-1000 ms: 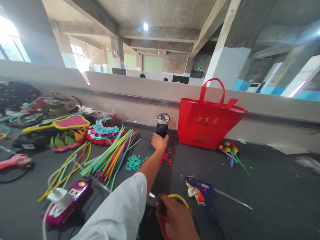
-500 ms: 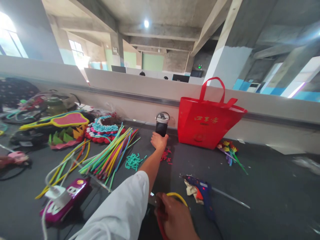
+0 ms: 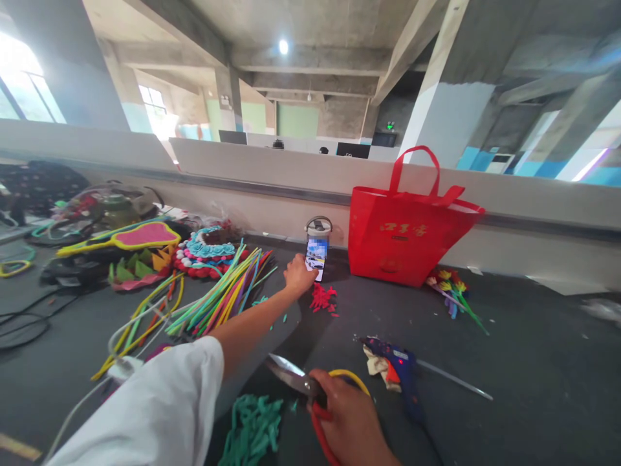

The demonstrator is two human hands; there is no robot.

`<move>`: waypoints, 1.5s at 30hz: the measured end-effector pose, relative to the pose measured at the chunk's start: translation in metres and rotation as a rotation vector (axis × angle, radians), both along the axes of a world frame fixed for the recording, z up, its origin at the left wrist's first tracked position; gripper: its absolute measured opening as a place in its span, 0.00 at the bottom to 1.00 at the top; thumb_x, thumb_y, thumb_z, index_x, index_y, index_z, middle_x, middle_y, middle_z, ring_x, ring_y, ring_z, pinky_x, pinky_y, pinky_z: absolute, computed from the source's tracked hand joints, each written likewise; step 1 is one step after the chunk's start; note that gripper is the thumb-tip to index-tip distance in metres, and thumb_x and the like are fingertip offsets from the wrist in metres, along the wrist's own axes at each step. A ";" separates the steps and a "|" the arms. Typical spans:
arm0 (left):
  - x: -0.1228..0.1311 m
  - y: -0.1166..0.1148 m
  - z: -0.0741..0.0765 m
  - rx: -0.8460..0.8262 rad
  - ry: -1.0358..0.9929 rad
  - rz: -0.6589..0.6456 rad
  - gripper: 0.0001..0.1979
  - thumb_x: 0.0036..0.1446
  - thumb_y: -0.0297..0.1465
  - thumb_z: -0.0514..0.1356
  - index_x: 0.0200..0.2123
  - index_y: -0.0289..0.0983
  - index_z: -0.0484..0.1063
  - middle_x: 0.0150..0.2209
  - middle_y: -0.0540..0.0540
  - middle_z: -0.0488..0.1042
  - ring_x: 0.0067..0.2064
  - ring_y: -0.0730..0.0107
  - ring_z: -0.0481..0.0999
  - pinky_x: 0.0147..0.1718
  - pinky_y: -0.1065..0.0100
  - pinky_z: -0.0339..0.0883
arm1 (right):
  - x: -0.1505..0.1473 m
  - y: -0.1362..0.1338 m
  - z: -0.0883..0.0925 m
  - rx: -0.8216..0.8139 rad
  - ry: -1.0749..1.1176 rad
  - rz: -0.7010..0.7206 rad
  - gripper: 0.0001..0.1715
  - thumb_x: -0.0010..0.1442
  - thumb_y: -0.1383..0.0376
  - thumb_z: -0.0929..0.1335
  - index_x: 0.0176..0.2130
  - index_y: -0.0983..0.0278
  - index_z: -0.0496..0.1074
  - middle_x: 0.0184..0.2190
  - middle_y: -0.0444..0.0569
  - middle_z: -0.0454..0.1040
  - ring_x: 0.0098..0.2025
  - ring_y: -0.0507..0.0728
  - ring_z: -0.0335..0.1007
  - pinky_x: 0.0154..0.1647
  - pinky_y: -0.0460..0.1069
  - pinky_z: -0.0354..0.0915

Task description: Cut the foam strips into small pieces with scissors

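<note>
My left hand (image 3: 298, 275) reaches forward to a smartphone (image 3: 317, 259) propped against a bottle with a carry loop (image 3: 319, 225). Its thumb lies on the lower part of the lit screen, and its fingers are at the phone's left edge. My right hand (image 3: 352, 414) grips scissors (image 3: 291, 374) by their red and yellow handles, the blades pointing left. A pile of cut teal fuzzy pieces (image 3: 252, 427) lies left of my right hand. Cut red pieces (image 3: 324, 298) lie just in front of the phone, and my left forearm partly hides more teal pieces (image 3: 261, 301).
Colourful pipe cleaners (image 3: 223, 291) lie left of my forearm, beside flower garlands (image 3: 206, 249) and a yellow-rimmed pink paddle shape (image 3: 145, 235). At right are a blue glue gun (image 3: 402, 369), a red bag (image 3: 412, 236) and pipe-cleaner flowers (image 3: 451, 291). A low partition (image 3: 252, 181) runs behind.
The phone's dark screen is now lit, and my left hand has shifted left and slightly down. My sleeve has swung left, uncovering the front teal pile. The scissor blades now show.
</note>
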State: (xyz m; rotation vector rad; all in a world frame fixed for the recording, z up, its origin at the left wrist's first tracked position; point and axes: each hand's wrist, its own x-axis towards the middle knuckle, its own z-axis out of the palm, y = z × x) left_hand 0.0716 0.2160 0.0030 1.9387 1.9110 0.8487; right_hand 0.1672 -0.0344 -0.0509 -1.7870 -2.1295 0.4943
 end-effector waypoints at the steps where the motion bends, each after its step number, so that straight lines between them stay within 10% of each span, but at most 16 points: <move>1: -0.010 -0.001 0.001 0.046 0.046 -0.099 0.21 0.48 0.30 0.58 0.48 0.40 0.62 0.49 0.40 0.71 0.55 0.53 0.66 0.48 0.55 0.60 | 0.000 0.000 0.000 0.000 -0.003 -0.001 0.25 0.55 0.68 0.64 0.52 0.52 0.67 0.40 0.44 0.77 0.43 0.54 0.73 0.41 0.43 0.61; 7: -0.064 -0.004 -0.010 0.211 0.359 -0.689 0.28 0.45 0.21 0.53 0.52 0.43 0.65 0.53 0.45 0.70 0.61 0.57 0.57 0.57 0.53 0.50 | 0.000 -0.001 0.000 0.012 0.018 -0.006 0.27 0.54 0.68 0.65 0.53 0.52 0.67 0.41 0.44 0.77 0.42 0.54 0.73 0.41 0.43 0.61; 15: -0.077 0.009 -0.023 0.245 0.473 -0.914 0.14 0.54 0.28 0.54 0.44 0.44 0.69 0.56 0.45 0.68 0.55 0.58 0.64 0.57 0.53 0.47 | 0.001 0.000 0.001 -0.007 0.023 0.006 0.26 0.54 0.69 0.64 0.51 0.50 0.67 0.39 0.42 0.77 0.42 0.54 0.73 0.39 0.43 0.60; 30: -0.063 0.026 0.006 0.488 0.554 -0.803 0.16 0.60 0.29 0.47 0.49 0.40 0.66 0.61 0.43 0.63 0.59 0.54 0.58 0.55 0.50 0.44 | 0.001 0.001 0.002 -0.040 -0.026 0.019 0.25 0.55 0.66 0.64 0.52 0.50 0.67 0.40 0.42 0.77 0.41 0.54 0.73 0.39 0.43 0.60; 45: -0.062 0.020 -0.021 0.553 0.647 -0.798 0.14 0.57 0.27 0.50 0.46 0.39 0.67 0.60 0.43 0.65 0.55 0.55 0.62 0.51 0.51 0.50 | 0.001 0.000 0.006 -0.062 -0.010 0.008 0.27 0.53 0.68 0.65 0.52 0.51 0.67 0.41 0.43 0.77 0.42 0.54 0.73 0.41 0.43 0.60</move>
